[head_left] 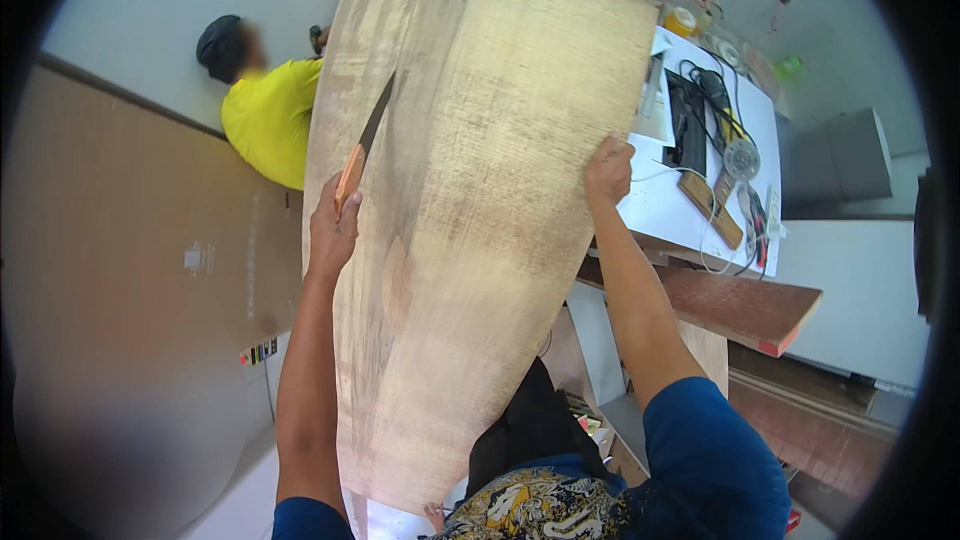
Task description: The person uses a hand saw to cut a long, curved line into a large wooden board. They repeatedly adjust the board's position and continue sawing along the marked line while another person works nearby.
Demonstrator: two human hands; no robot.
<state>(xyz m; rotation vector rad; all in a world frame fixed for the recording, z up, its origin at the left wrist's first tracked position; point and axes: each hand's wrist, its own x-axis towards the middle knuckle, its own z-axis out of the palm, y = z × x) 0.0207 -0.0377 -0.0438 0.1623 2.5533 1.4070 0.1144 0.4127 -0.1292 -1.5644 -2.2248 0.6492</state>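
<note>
Wooden panel stretched away from the body, with the dark-bladed tool held over its left part.

The panel's long axis is run from the near edge, by the body, to the far edge; a white table is partly hidden past its right edge. The right hand is curled on that right edge, the panel's rim gripped. The left hand is closed around the tool's orange handle, nearer the panel's left edge. From this hand the blade is pointed toward the far edge, angled slightly rightward, nearly in line with the grain; the tool is thus placed much nearer the left hand than the right. Whether the panel is touched by the blade cannot be told.
</note>
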